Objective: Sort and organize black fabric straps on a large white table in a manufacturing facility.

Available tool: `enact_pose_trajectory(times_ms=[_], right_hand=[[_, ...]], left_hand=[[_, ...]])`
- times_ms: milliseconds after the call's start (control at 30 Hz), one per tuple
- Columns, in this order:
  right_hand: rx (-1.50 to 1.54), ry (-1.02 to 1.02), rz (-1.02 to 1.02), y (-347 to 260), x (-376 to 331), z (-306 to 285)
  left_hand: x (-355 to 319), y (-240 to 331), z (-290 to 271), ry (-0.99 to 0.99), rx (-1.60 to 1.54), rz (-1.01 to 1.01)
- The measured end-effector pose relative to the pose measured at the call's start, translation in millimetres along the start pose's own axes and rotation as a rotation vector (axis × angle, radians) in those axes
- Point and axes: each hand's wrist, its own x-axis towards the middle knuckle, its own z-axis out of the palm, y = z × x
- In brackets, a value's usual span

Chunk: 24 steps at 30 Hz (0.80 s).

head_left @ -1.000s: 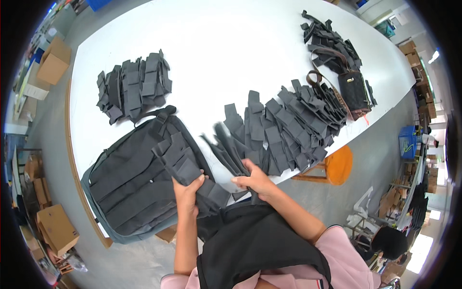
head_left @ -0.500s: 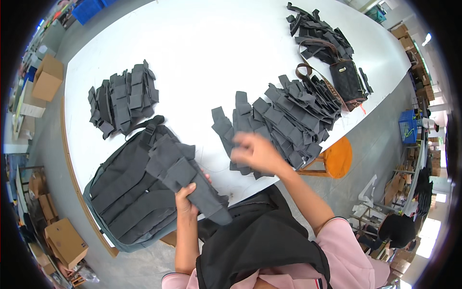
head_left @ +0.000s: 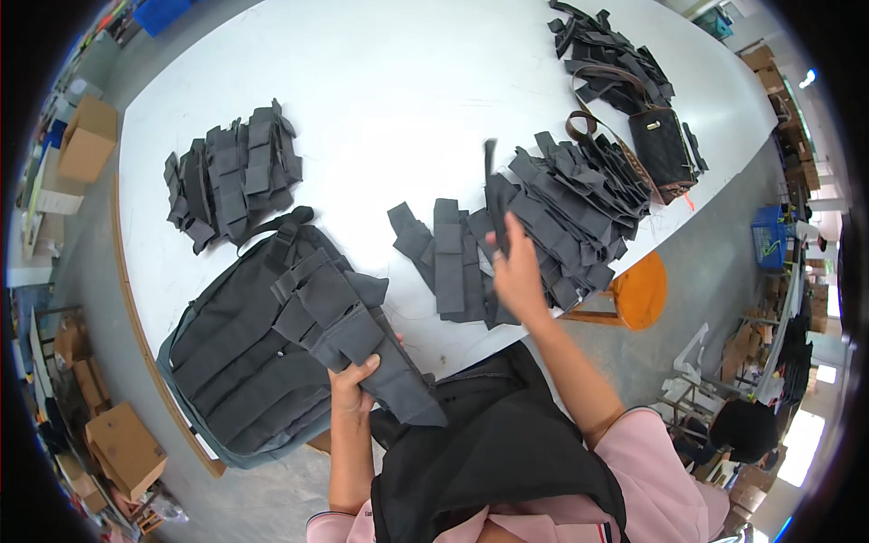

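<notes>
A bundle of flat dark grey fabric strips with folded, flap-like segments is held over the right-hand side of a dark grey cloth backpack with black straps; whether it touches the backpack, I cannot tell. The left hand has its grip clamped on the bundle, thumb on top, at the backpack's lower right. The right hand, well to the right of the backpack, has its grip closed on a narrow dark strip that points away from the person and is partly blurred.

Just beneath and beside that hand, right of the backpack, spreads a large overlapping pile of similar grey strips. A smaller pile of grey strips lies just beyond the backpack's top end. Far to the backpack's upper right are a third heap of dark strips and a small black bag with a brown strap. All these piles, the backpack and the bag rest on a broad white counter. An orange round-topped wooden stool stands off the counter's edge, well right of the backpack.
</notes>
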Motion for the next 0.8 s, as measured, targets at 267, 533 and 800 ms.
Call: enact_pose_trajectory(times_ms=[267,533,800], right_hand=[[-0.499,-0.217,0.047,27.2,-27.1,61.5],[1.558,-0.821,0.094,-46.6,-3.9,-49.5],[1.258,-0.547,0.422,-19.9,16.4,-14.9]], left_hand=[[11.8,-4.2,21.9,-0.045,0.056,0.017],[8.8,17.9,-1.3,-0.247,-0.253,0.035],[15.4,18.7,-11.0,-0.031,-0.289,-0.085]])
